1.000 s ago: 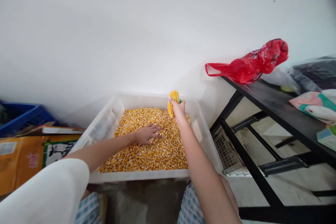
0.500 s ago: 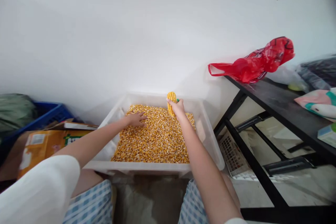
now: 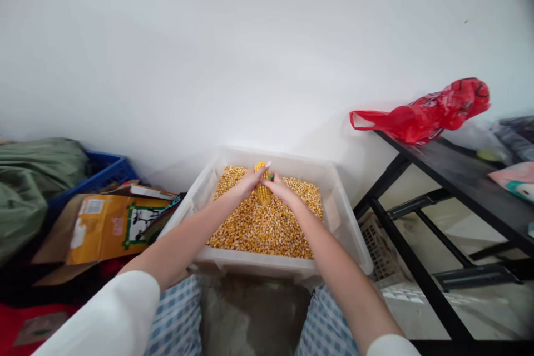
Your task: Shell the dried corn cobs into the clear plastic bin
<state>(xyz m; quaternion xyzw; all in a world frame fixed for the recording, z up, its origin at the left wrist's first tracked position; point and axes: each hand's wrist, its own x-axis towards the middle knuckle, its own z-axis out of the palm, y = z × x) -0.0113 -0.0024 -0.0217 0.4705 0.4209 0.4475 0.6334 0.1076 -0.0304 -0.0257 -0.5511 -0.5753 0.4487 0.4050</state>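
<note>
A yellow corn cob (image 3: 263, 191) is held upright between both hands, over a white plastic bin (image 3: 267, 258). My left hand (image 3: 251, 178) grips its left side, with the thumb near the top. From the right, my right hand (image 3: 280, 186) is closed on the same cob, and something small and green shows by its fingers. Loose corn kernels (image 3: 258, 231) in yellow and cream fill the lower part of the bin beneath the hands. The palms and some fingers are hidden from view.
On the right stands a black table (image 3: 471, 178) with a red plastic bag (image 3: 425, 114) on its corner. Under it is a pale basket (image 3: 377, 247). To the left lie an orange cardboard box (image 3: 102, 228) and a blue crate (image 3: 106, 172) with green cloth (image 3: 37, 172). A white wall rises behind.
My left hand has lifted off the kernels and moved right to take hold of the cob. The cob has come slightly lower and nearer in my right hand. The view has shifted left.
</note>
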